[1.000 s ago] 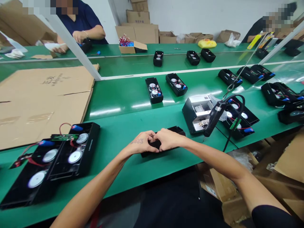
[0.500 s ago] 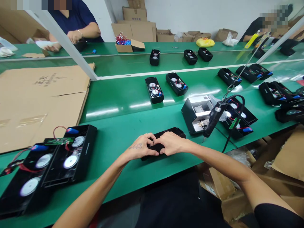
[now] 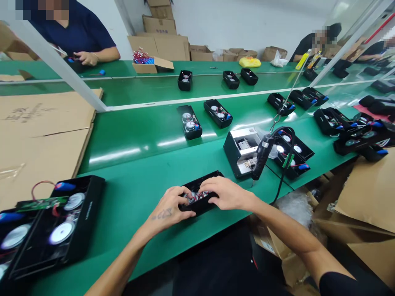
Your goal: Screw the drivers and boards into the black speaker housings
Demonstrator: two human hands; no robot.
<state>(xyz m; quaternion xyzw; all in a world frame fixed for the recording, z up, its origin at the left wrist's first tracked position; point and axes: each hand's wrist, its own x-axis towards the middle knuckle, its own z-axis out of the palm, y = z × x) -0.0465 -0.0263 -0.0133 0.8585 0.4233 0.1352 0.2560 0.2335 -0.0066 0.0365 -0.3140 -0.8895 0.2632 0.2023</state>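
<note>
On the green bench in front of me lies a black speaker case (image 3: 202,205), its open side up. Red and white wires and silvery round parts show inside it, between my hands. My left hand (image 3: 169,205) grips its left end, thumb along the near wall and fingers curled over the inside. Toward the right end, my right hand (image 3: 226,193) is closed on the case, fingertips reaching in and thumb at the near wall. The fingers hide part of the contents, so I cannot make out what the tips touch.
Further speaker cases (image 3: 75,222) with a green circuit board stand at left, beside flat cardboard (image 3: 40,135). A black-and-silver machine (image 3: 242,150) and a hanging electric screwdriver (image 3: 262,158) are at right. Several cases lie farther off. A co-worker (image 3: 89,41) handles something dark across the bench.
My hands have moved apart, uncovering wires and round parts inside the case. The view has swung right, so the surroundings sit farther left. The co-worker's hands have shifted.
</note>
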